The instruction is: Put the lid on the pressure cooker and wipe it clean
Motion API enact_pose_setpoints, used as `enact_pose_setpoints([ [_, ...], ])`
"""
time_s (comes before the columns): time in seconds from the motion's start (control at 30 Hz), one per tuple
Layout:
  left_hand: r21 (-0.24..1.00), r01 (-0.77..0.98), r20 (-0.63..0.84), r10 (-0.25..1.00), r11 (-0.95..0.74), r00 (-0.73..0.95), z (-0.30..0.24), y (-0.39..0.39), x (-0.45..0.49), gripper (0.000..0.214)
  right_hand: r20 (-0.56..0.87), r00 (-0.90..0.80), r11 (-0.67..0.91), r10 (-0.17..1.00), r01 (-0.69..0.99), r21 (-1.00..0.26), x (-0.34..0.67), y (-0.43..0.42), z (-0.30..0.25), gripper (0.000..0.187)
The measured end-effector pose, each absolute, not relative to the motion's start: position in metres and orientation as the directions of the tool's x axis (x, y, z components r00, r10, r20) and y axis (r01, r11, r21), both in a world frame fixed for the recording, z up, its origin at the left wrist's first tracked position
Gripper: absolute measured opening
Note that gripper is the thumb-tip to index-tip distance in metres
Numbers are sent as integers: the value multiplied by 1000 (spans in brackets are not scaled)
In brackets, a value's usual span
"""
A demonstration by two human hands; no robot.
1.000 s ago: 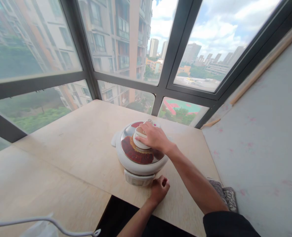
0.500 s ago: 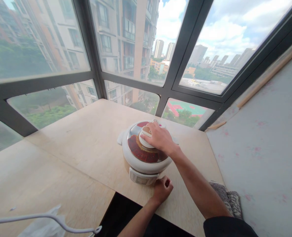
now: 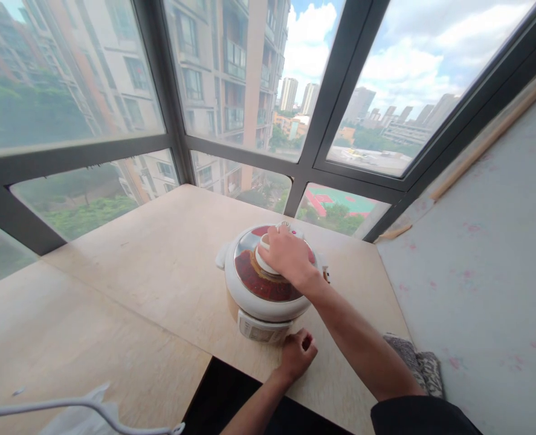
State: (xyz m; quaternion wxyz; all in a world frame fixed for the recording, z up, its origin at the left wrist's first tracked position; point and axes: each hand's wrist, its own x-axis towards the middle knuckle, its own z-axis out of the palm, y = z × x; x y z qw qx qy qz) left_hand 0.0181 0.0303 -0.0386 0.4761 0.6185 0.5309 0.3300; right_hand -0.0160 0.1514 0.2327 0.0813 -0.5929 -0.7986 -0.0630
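Note:
A white electric pressure cooker (image 3: 249, 302) with a shiny metal lid stands on a pale wooden tabletop (image 3: 150, 284). My right hand (image 3: 288, 257) is closed over the white knob handle in the middle of the lid (image 3: 258, 278). My left hand (image 3: 298, 355) rests as a loose fist on the table, just in front of the cooker's control panel (image 3: 261, 332); nothing shows in its fingers.
Large dark-framed windows (image 3: 304, 157) run right behind the table. A grey wall (image 3: 485, 254) stands on the right, with a patterned cloth (image 3: 415, 362) at its foot. A white cord and plastic bag (image 3: 81, 414) lie at the lower left. A dark gap (image 3: 222, 393) cuts into the table's near edge.
The view shifted slightly. My right hand has stayed on the lid knob and my left fist has stayed beside the cooker's front.

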Motion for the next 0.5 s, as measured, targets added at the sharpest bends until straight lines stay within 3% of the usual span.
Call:
enact_pose_setpoints([
  [0.17, 976, 217, -106, 939, 34, 328, -13, -1, -14, 17, 190, -342, 341, 920, 939, 40, -9, 150, 233, 39],
  [0.37, 987, -59, -108, 887, 150, 448, 69, -36, -88, 31, 192, -342, 340, 920, 939, 45, -10, 150, 231, 41],
  [0.43, 984, -124, -74, 927, 128, 369, 93, -35, -119, 35, 203, -341, 339, 918, 940, 47, -9, 150, 230, 42],
  [0.5, 980, -192, -26, 983, 62, 182, 111, -23, -148, 37, 207, -342, 339, 917, 940, 50, -9, 149, 230, 41],
])
